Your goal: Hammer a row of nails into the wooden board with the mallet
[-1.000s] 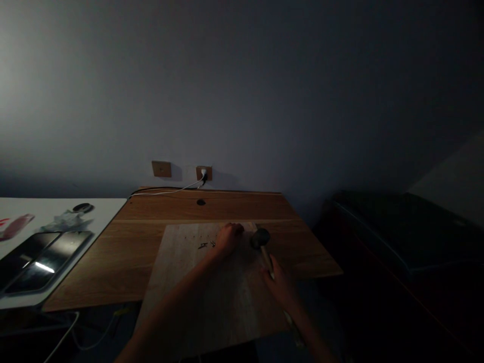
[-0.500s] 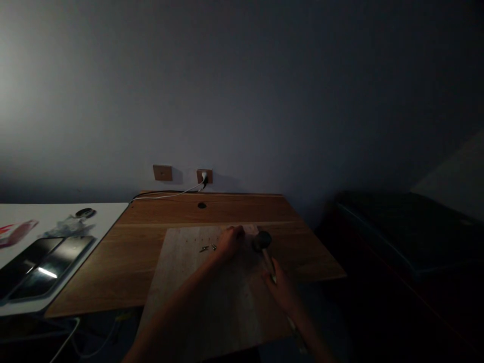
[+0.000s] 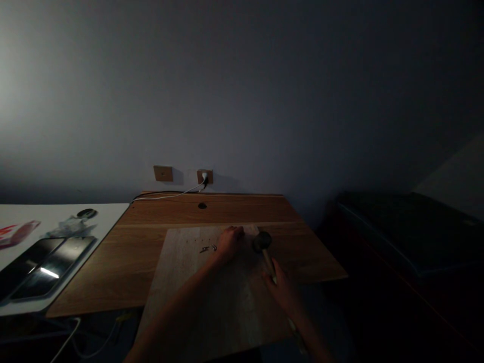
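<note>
A pale wooden board lies on a brown wooden desk. My left hand rests near the board's far edge with fingers curled together, pinching something I cannot make out. A few small nails lie just left of it. My right hand grips the handle of a hammer, whose dark head hovers just right of my left hand.
A white table at the left carries dark tablets and small items. Wall sockets with a white cable sit behind the desk. Dark furniture stands to the right. Cables hang below the desk's front left.
The view has shifted slightly; the hammer head has stayed close beside my left hand, dipping a little. My left hand keeps its place on the board.
</note>
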Available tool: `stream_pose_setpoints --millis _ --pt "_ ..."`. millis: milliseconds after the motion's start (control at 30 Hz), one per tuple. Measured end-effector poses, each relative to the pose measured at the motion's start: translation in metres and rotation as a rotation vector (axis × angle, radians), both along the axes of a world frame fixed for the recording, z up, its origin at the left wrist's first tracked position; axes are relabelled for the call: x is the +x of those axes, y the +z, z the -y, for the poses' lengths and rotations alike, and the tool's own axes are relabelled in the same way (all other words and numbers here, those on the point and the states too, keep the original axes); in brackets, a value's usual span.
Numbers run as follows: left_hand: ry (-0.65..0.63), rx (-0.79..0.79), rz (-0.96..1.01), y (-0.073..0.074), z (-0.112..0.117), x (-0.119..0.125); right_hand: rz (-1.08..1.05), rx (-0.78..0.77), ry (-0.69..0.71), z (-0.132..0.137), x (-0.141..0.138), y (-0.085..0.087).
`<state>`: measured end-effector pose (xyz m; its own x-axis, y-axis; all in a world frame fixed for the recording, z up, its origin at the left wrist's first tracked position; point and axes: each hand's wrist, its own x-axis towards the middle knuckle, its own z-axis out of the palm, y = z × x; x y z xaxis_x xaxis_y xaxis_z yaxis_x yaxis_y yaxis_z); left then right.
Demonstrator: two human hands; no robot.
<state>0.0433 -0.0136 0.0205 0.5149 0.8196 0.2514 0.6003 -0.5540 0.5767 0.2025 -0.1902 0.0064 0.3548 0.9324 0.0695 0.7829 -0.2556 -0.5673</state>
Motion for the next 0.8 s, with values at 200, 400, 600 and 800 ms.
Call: stream_pose_setpoints --millis 200,400,600,800 --pt "-0.005 -0.039 -0.024 0.005 0.001 -0.001 0.002 -0.010 -0.012 0.000 -0.001 0.002" --pt "-0.076 0.000 -0.037 0.009 0.003 0.001 0.014 -0.046 -0.010 -0.001 -0.001 0.003" --pt "-0.060 -0.017 -0.068 0.010 0.004 0.002 -0.197 0.027 -0.004 -0.007 0.008 0.006" --pt "-0.066 -0.028 -0.029 0.003 0.001 0.001 -0.307 0.063 0.014 -0.025 0.000 0.023"
